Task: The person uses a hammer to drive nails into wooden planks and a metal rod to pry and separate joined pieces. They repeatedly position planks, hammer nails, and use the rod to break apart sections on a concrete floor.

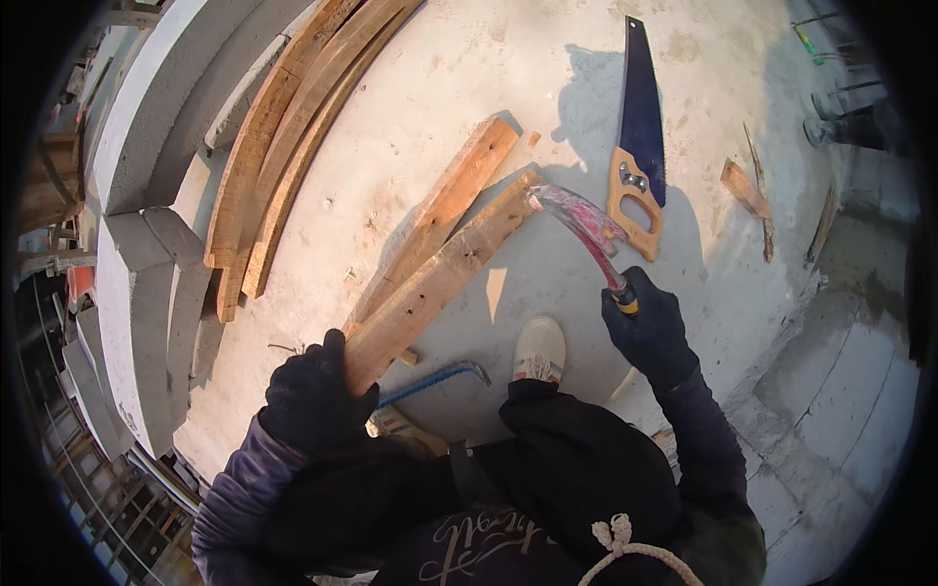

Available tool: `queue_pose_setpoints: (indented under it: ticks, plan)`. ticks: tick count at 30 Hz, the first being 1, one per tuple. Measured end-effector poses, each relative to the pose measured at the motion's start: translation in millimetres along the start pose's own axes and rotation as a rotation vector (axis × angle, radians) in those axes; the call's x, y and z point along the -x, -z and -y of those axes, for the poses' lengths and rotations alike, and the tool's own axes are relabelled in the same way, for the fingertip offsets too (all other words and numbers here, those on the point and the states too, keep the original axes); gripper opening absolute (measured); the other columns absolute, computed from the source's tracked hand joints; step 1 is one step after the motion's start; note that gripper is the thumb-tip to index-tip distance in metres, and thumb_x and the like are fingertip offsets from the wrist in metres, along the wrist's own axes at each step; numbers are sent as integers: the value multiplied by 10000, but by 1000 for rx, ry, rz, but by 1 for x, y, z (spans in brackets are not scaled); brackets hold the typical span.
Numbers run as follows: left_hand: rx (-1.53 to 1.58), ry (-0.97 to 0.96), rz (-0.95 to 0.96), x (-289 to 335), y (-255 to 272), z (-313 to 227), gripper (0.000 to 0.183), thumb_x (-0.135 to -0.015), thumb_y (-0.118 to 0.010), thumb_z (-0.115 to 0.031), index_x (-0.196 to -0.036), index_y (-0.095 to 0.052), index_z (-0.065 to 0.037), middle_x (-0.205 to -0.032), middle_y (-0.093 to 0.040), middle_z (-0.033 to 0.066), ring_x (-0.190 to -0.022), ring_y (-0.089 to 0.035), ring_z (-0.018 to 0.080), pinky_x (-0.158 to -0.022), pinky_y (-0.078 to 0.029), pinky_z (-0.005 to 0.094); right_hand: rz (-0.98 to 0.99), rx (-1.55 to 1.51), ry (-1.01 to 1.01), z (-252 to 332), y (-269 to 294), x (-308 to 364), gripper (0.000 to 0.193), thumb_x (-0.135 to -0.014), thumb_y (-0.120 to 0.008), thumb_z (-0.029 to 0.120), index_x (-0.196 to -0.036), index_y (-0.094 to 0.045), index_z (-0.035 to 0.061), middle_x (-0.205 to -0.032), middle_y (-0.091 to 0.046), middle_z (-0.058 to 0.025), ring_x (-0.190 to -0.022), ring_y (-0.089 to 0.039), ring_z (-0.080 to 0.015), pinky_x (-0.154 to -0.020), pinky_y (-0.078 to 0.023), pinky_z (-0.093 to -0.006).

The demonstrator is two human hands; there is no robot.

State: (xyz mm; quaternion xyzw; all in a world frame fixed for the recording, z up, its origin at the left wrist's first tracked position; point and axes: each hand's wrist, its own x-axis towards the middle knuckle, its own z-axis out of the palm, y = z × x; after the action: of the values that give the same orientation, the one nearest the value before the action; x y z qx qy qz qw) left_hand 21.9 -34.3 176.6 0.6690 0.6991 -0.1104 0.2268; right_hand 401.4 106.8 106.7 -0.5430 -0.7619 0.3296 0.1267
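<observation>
My left hand point(315, 396), in a dark glove, is closed around the near end of a wooden plank point(440, 278) slanting up to the right. In my gloved right hand point(653, 327) is the black-and-yellow grip of a curved hand tool point(586, 223) with worn red and grey metal; its exact kind is unclear. The tool's far end meets or overlaps the plank's far end; contact cannot be told. Beside that plank, on its far side, a second wooden piece point(469, 168) lies on the concrete. A handsaw point(641, 117) with a wooden handle lies beyond my right hand.
A blue bar with a hooked end point(435, 381) lies near my feet. Long boards point(283, 146) rest at the left beside grey blocks point(147, 322). Wood scraps point(746, 188) lie at the right, near a concrete edge. Another person's shoe point(826, 122) shows at far right.
</observation>
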Motion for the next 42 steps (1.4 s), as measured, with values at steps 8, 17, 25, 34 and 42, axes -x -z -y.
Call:
queue_pose_setpoints:
  ticks: [8, 17, 25, 34, 42]
  plan:
    - [41, 53, 37, 4, 0, 2, 686, -733, -838, -449, -1157, -575, 21, -750, -675, 175, -664, -717, 373, -612, -584, 469, -168, -328, -205, 18, 8, 21, 198, -921, -716, 141, -971, -551, 43, -694, -636, -186, -677, -684, -420, -572, -518, -399]
    - [93, 127, 190, 2, 2, -12, 652, -746, -838, -467, -1115, -572, 0, -760, -680, 195, -678, -718, 394, -626, -588, 484, 25, -221, -131, -27, -39, 14, 203, -920, -713, 172, -995, -574, 45, -710, -644, -177, -685, -684, -421, -584, -521, -437]
    - [226, 82, 292, -20, 4, 0, 647, -805, -822, -420, -1213, -549, 2, -862, -682, 206, -713, -721, 325, -660, -590, 465, -14, -130, 108, -50, -41, 7, 143, -939, -670, 138, -953, -561, 47, -674, -617, -138, -548, -637, -348, -523, -500, -403]
    - [1775, 504, 812, 4, -66, 56, 613, -931, -725, -139, -1462, -437, -31, -1070, -670, 152, -925, -703, 267, -833, -594, 418, 361, -1049, -818, -96, -38, 102, 163, -917, -710, 128, -879, -556, 89, -657, -557, -4, -459, -538, -127, -436, -454, -300]
    - [1359, 298, 617, -4, -59, 20, 804, -838, -785, -282, -1504, -417, -22, -1321, -585, 140, -1202, -587, 238, -1046, -490, 386, 238, 320, -131, -130, -43, 112, 260, -937, -734, 278, -936, -629, 40, -694, -648, -149, -617, -673, -283, -588, -538, -412]
